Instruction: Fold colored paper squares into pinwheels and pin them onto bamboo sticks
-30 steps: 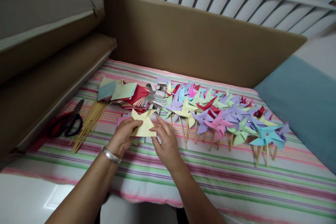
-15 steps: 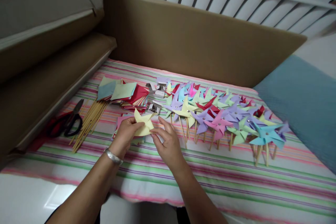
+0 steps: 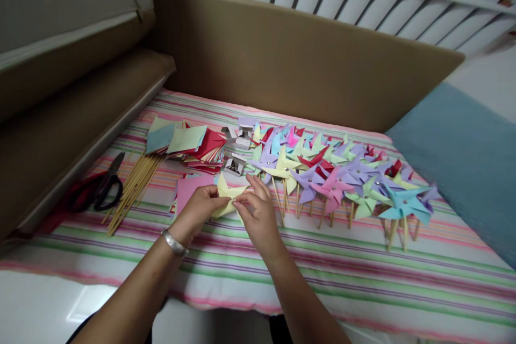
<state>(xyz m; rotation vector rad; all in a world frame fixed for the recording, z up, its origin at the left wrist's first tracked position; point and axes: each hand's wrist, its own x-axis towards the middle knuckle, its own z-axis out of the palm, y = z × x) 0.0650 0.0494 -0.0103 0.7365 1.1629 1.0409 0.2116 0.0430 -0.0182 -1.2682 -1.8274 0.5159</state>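
Observation:
A pale yellow paper pinwheel with folded blades is held between my two hands. My left hand, a silver bracelet at its wrist, pinches the paper from the left, thumb near the centre. From the right, my right hand pinches near the centre with thumb and index finger, its other fingers raised. Whether a pin is in those fingertips is too small to tell. Pink paper lies just behind my left hand. Two small open boxes stand beyond the pinwheel, the nearer one with small metal-looking pieces inside.
Stacked coloured paper squares lie at the back left beside wooden sticks and black-handled scissors. Many finished pinwheels on sticks fill the right. Brown cushions border the striped cloth at left; a brown panel stands behind.
The yellow pinwheel has turned and shifted slightly right. My right hand has come closer to its centre, meeting my left thumb there. More of the pink paper shows.

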